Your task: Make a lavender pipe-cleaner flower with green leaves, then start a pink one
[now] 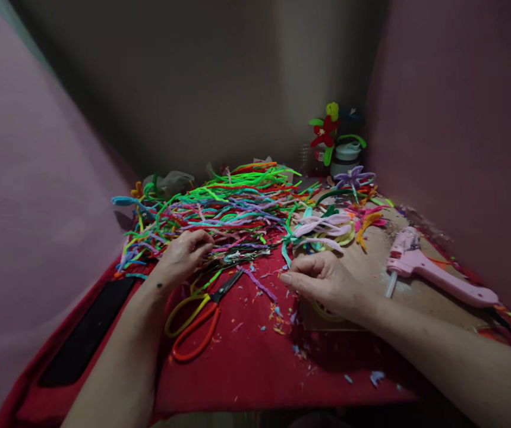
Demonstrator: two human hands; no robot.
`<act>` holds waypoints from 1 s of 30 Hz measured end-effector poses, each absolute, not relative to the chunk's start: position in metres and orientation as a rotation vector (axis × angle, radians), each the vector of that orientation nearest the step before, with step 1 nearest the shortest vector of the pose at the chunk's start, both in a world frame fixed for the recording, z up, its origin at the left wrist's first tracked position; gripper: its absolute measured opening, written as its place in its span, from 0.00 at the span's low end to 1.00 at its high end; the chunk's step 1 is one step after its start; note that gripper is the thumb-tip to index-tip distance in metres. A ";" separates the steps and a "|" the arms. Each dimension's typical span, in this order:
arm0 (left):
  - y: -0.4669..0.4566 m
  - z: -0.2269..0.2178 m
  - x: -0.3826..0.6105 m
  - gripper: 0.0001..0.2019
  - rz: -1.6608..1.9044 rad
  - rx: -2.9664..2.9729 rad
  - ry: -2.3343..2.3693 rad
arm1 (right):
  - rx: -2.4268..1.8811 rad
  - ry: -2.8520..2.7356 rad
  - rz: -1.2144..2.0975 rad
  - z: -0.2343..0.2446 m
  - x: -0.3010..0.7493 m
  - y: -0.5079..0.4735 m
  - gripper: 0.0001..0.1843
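My left hand [185, 255] rests at the near edge of a big heap of coloured pipe cleaners [237, 199]. Its fingers are curled together among the stems, and whatever they hold is hidden. My right hand [324, 279] is over the near left corner of a cardboard sheet [371, 279], thumb and fingertips brought together. Anything in that pinch is too small to make out. Just beyond it lies a pale lilac pipe-cleaner flower [322, 226] with a teal stem [286, 252] curling close to the fingertips. Between my hands lie scissors [211, 315] with yellow and orange handles, blades apart.
A pink glue gun [438, 273] lies on the cardboard at the right. A black flat object [88, 333] lies at the left. Behind stand a lidded cup [347, 157] and a red pipe-cleaner flower [324, 132]. Fuzzy scraps [300, 352] litter the red cloth [246, 368].
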State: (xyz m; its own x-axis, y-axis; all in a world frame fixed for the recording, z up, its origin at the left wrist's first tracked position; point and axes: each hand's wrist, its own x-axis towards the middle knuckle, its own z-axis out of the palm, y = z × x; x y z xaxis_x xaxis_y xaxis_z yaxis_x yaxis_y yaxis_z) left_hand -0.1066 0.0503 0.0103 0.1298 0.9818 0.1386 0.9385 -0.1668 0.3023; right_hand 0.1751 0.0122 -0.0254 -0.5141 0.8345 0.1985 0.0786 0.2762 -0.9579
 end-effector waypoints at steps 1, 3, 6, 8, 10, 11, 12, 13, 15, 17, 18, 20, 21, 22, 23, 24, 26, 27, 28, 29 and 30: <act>0.050 0.011 -0.106 0.12 0.479 2.245 1.924 | -0.830 -1.817 1.298 -0.025 0.175 0.012 0.22; 0.049 0.011 -0.104 0.12 0.535 2.213 1.921 | -0.835 -1.822 1.289 -0.024 0.175 0.012 0.22; 0.045 0.015 -0.101 0.12 0.661 2.081 1.871 | -0.837 -1.820 1.292 -0.024 0.176 0.012 0.22; 0.041 0.019 -0.099 0.12 0.761 1.941 1.790 | -0.837 -1.817 1.287 -0.025 0.176 0.013 0.22; 0.037 0.022 -0.098 0.12 0.852 1.798 1.706 | -0.838 -1.818 1.276 -0.025 0.176 0.013 0.22; 0.036 0.023 -0.099 0.11 0.890 1.735 1.669 | -0.841 -1.815 1.274 -0.025 0.175 0.013 0.22; 0.035 0.024 -0.099 0.11 0.916 1.676 1.632 | -0.841 -1.812 1.279 -0.025 0.175 0.013 0.22; 0.033 0.024 -0.098 0.11 0.933 1.618 1.595 | -0.840 -1.807 1.285 -0.025 0.175 0.012 0.21; 0.032 0.025 -0.098 0.13 0.964 1.516 1.519 | -0.833 -1.799 1.297 -0.025 0.174 0.012 0.21; 0.030 0.025 -0.096 0.14 1.007 1.425 1.449 | -0.832 -1.806 1.294 -0.025 0.174 0.012 0.22; 0.030 0.025 -0.095 0.14 1.037 1.388 1.420 | -0.835 -1.813 1.288 -0.026 0.174 0.012 0.22; 0.029 0.024 -0.094 0.14 1.082 1.343 1.382 | -0.845 -1.824 1.271 -0.026 0.175 0.013 0.22; 0.030 0.023 -0.093 0.14 1.096 1.331 1.366 | -0.846 -1.828 1.265 -0.027 0.175 0.013 0.22; 0.030 0.022 -0.093 0.13 1.106 1.321 1.348 | -0.847 -1.832 1.260 -0.027 0.175 0.013 0.22; 0.031 0.021 -0.093 0.13 1.116 1.310 1.325 | -0.847 -1.835 1.256 -0.027 0.175 0.013 0.22; 0.032 0.020 -0.094 0.12 1.130 1.296 1.295 | -0.850 -1.837 1.254 -0.027 0.175 0.013 0.22; 0.033 0.018 -0.095 0.11 1.171 1.257 1.235 | -0.854 -1.838 1.259 -0.027 0.175 0.013 0.22; 0.034 0.017 -0.095 0.10 1.190 1.236 1.210 | -0.854 -1.839 1.260 -0.028 0.175 0.013 0.22; 0.035 0.016 -0.095 0.10 1.206 1.218 1.194 | -0.852 -1.845 1.256 -0.028 0.176 0.012 0.22; 0.036 0.015 -0.095 0.09 1.215 1.199 1.188 | -0.849 -1.861 1.246 -0.028 0.176 0.012 0.22; 0.037 0.015 -0.095 0.09 1.222 1.182 1.183 | -0.849 -1.882 1.227 -0.028 0.176 0.012 0.22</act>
State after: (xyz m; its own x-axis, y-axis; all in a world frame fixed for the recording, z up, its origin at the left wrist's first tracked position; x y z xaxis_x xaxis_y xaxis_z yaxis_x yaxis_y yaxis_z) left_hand -0.0953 0.0366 0.0149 0.0024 1.0000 -0.0028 -0.0350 0.0029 0.9994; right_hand 0.1760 0.0118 -0.0278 -0.5212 0.8260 0.2147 0.1368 0.3292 -0.9343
